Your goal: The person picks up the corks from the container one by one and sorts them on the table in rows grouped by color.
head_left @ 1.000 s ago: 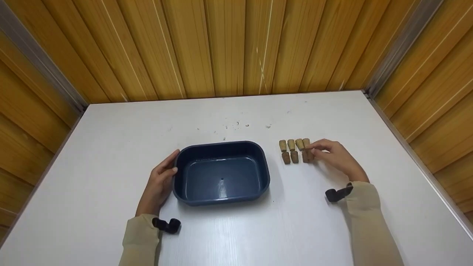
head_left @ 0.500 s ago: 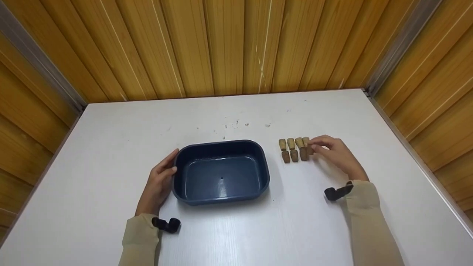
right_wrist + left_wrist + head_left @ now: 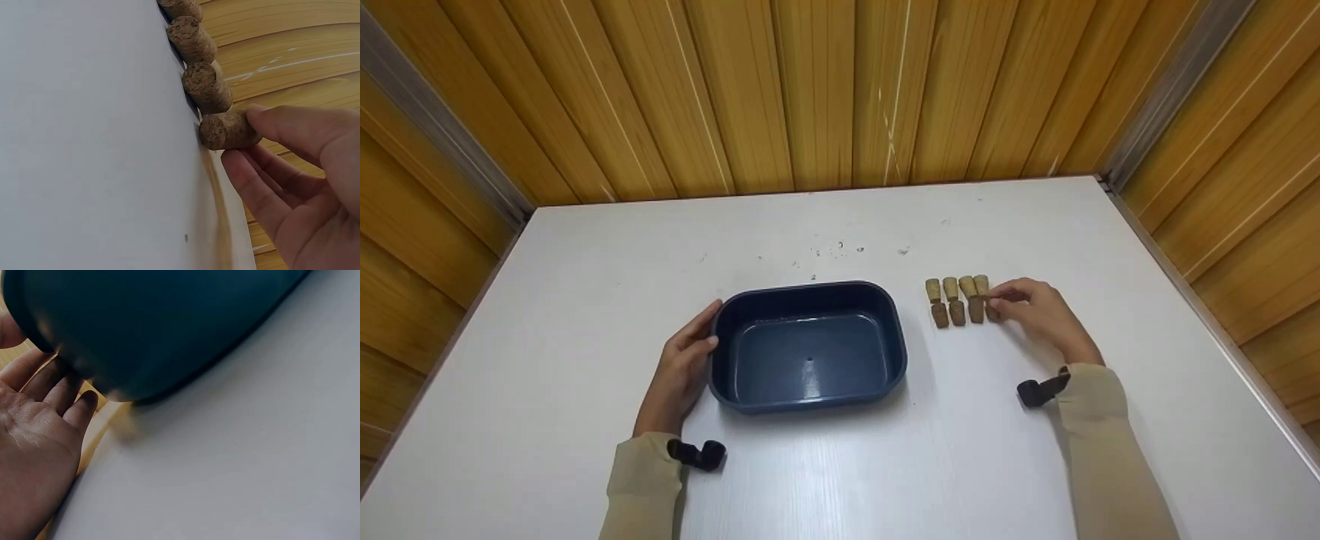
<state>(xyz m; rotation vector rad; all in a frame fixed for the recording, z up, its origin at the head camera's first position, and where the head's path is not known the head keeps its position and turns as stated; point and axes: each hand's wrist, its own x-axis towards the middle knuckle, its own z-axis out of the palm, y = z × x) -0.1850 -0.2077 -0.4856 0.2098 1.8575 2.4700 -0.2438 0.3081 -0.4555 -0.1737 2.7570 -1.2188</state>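
Observation:
Left of centre on the white table stands a dark blue rectangular tub [image 3: 810,367] with rounded corners. My left hand [image 3: 679,367] rests against its left end, the thumb at the rim and slightly bent fingers [image 3: 48,385] along the outer wall. To the tub's right lie two short rows of tapered corks, light ones [image 3: 951,288] behind and brown ones [image 3: 957,313] in front. At the right end of the front row, my right hand [image 3: 1042,319] pinches a brown cork [image 3: 216,132] between thumb and fingers. That cork lies beside its neighbour [image 3: 205,87]; fingers partly hide it.
Wood-patterned panels [image 3: 817,97] enclose the table's back and sides. Small dark marks [image 3: 840,246] spot the tabletop behind the tub. Each sleeve cuff carries a small black camera, one left [image 3: 697,454] and one right [image 3: 1042,390].
The brown corks at the right end have shifted and straightened, with the pinched one now lower beside its neighbour. My right hand moved slightly; the left hand and tub keep their place.

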